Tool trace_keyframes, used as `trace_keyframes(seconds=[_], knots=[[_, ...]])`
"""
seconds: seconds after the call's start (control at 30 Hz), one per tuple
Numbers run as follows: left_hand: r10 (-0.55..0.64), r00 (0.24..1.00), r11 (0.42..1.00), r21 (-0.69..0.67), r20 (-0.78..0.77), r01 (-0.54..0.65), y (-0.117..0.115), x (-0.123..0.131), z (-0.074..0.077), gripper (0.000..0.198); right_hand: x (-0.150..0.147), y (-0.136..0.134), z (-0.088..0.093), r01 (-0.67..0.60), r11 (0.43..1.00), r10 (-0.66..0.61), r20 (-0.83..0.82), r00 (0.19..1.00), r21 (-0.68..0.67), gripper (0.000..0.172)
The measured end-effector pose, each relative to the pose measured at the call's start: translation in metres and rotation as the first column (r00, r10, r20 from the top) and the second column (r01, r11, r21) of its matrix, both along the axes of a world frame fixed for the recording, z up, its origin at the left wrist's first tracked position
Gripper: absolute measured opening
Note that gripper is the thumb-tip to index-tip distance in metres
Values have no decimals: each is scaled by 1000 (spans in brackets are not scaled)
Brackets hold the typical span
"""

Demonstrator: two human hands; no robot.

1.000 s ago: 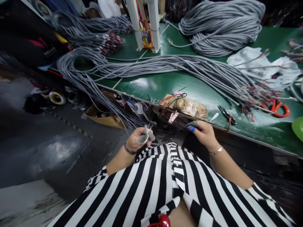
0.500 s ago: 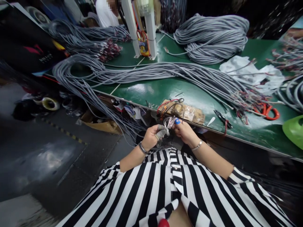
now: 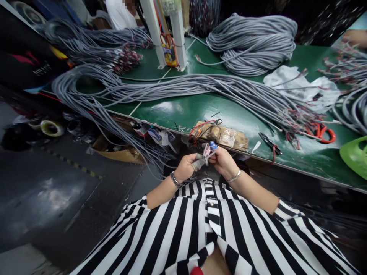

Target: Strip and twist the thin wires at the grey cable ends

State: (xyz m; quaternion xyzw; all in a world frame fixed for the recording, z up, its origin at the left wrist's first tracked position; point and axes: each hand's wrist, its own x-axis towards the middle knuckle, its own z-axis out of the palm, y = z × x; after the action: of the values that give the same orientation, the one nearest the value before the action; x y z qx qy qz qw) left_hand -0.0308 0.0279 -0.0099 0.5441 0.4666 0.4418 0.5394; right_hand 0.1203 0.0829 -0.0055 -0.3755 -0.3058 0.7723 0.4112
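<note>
My left hand (image 3: 187, 167) and my right hand (image 3: 223, 160) meet just below the front edge of the green table (image 3: 189, 107). Both are closed in a pinch on a small bundle of thin wires (image 3: 205, 152) held between them. The left fingertips wear grey covers and a right fingertip wears a blue one. A bracelet sits on each wrist. Right above the hands, a tape-wrapped block (image 3: 226, 135) with red and black wires lies on the table edge.
Long grey cables (image 3: 218, 86) stretch across the table and hang off its left edge; a big coil (image 3: 252, 42) lies at the back. Black cutters (image 3: 269, 142), orange-handled scissors (image 3: 323, 131), crumpled white plastic (image 3: 301, 82) and a green bowl (image 3: 355, 154) lie to the right. Another person sits behind.
My hands came together from apart, and my right hand took hold of the wire bundle with the left. The view shifted slightly left and down.
</note>
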Motion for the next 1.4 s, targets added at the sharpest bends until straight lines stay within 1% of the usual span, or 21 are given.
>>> trace_keyframes(seconds=[0.13, 0.27, 0.43, 0.57, 0.67, 0.73, 0.83, 0.97, 1.03, 1.17, 1.23, 1.3, 1.33, 1.4], knots=[[-57, 998, 998, -39, -22, 57, 1, 2, -3, 37, -2, -1, -1, 24, 999, -25, 32, 999, 28, 44], [-93, 996, 994, -63, -11, 93, -3, 2, -5, 36, -4, -4, 0, 11, 1000, -11, 10, 1000, 2, 48], [-94, 994, 993, -69, 54, 97, -9, -3, 1, 37, -2, -9, -1, 2, 1000, -3, -28, 1000, -32, 51], [-97, 989, 993, -56, 110, 104, -13, -6, 7, 37, 3, -12, -3, -2, 999, 1, -16, 1000, -46, 54], [-115, 985, 990, -72, 131, 125, -17, -7, 10, 37, 8, -14, -6, -7, 998, 8, 7, 1000, -68, 54], [-135, 984, 987, -76, 117, 144, -21, -9, 11, 35, 12, -15, -9, -1, 997, 2, 20, 1000, -82, 54], [-176, 981, 983, -43, 79, 180, -31, -13, 15, 32, 16, -15, -11, -4, 995, 7, 31, 999, -97, 55], [-291, 956, 956, 20, -27, 291, -45, -20, 21, 34, 21, -16, -10, -41, 993, 46, 39, 998, -115, 55], [-271, 959, 960, 45, -81, 275, -51, -23, 21, 32, 23, -18, -9, -76, 991, 81, 37, 996, -112, 55], [-134, 984, 990, 25, -115, 137, -55, -29, 18, 28, 26, -23, -7, -204, 976, 209, 52, 977, -76, 59], [-77, 993, 997, 4, -85, 78, -52, -30, 15, 28, 26, -23, -4, -254, 966, 257, 103, 961, -44, 62], [-43, 999, 999, -32, -14, 42, -47, -29, 13, 29, 24, -19, 1, -272, 962, 270, 146, 952, -4, 64], [-34, 999, 998, -54, 27, 35, -44, -28, 12, 30, 23, -17, 4, -266, 964, 260, 159, 952, 17, 64], [-26, 996, 996, -85, 86, 33, -36, -24, 11, 32, 19, -12, 10, -229, 972, 218, 170, 961, 49, 56]])
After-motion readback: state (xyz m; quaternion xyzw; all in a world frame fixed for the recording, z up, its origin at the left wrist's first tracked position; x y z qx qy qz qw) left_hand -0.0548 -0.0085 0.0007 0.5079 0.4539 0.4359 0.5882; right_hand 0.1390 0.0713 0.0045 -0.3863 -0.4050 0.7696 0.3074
